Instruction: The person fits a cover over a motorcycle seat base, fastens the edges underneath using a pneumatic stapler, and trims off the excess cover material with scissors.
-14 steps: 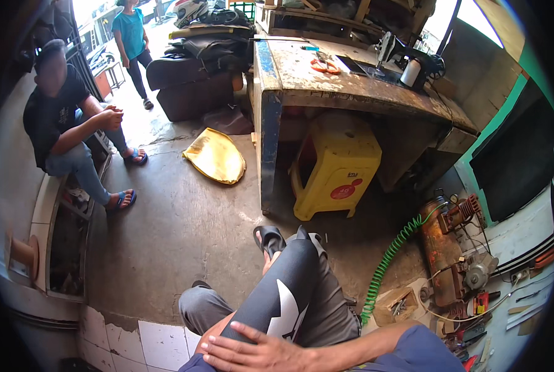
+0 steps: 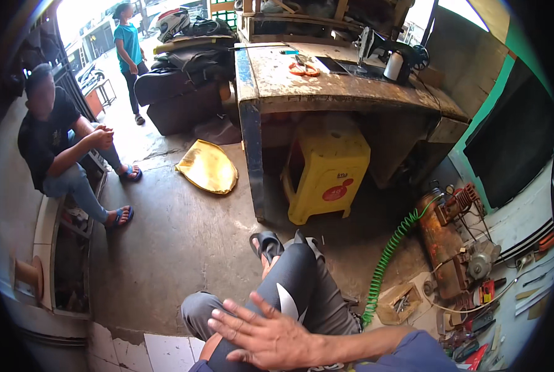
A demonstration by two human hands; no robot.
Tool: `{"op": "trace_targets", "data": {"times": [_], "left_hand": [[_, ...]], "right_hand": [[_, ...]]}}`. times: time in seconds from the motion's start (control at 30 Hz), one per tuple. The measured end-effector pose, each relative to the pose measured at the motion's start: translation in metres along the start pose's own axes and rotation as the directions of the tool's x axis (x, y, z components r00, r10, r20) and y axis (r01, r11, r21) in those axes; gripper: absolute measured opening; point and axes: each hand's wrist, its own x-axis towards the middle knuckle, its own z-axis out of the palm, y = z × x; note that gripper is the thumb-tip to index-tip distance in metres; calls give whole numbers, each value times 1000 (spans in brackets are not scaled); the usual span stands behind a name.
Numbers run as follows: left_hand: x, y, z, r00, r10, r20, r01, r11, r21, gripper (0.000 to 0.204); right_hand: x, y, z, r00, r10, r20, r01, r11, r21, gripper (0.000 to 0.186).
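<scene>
My right hand (image 2: 268,335) is open, its fingers spread, and holds nothing. It lies over my left forearm, which wears a black sleeve (image 2: 286,273) with a white pattern; whether the palm touches it I cannot tell. The sleeved forearm rests along my crossed leg in grey trousers (image 2: 331,297). My left hand is hidden near the knee, so its fingers do not show. Below the knee, a black sandal (image 2: 266,244) is on my foot.
A worn worktable (image 2: 351,99) bears orange-handled scissors (image 2: 303,67) and a sewing machine (image 2: 382,53). Under it stands a yellow stool (image 2: 334,164). A yellow pad (image 2: 207,167) lies on the floor. A compressor (image 2: 441,239) with a green coiled hose (image 2: 385,270) is right. A seated person (image 2: 57,139) is left.
My right hand has spread its fingers and moved slightly up along the black sleeve. The view has shifted a little, so the table and stool appear further left.
</scene>
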Motion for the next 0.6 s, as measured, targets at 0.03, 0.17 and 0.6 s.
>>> {"op": "trace_targets", "data": {"times": [0.03, 0.17, 0.6], "left_hand": [[-4, -2, -1, 1000, 0, 2, 0, 1000, 17, 22], [-6, -1, 3, 999, 41, -5, -40, 997, 70, 22], [2, -1, 2, 981, 189, -48, -171, 952, 255, 22]], "right_hand": [[7, 13, -6, 999, 22, 35, -20, 999, -48, 58], [30, 94, -60, 896, 370, 245, -325, 924, -203, 59], [61, 112, -71, 643, 580, 499, -481, 814, -326, 76]]}}
